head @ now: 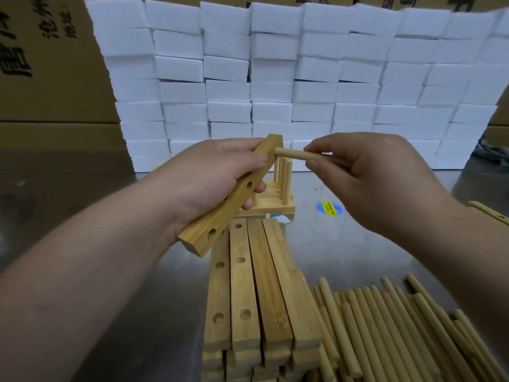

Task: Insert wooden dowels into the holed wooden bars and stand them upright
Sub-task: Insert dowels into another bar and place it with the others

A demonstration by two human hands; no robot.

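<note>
Dowel (pixel 292 154) was pinched in right grip (pixel 371 177), tip at bar (pixel 224 216) clamped by left grip (pixel 212 175); step needed square alignment with the hole, then a straight push.

steel tabletop (pixel 110 271) w/ glare, wall of white foam blocks (pixel 275 78) behind, printed cardboard boxes (pixel 41 64) at back
</note>
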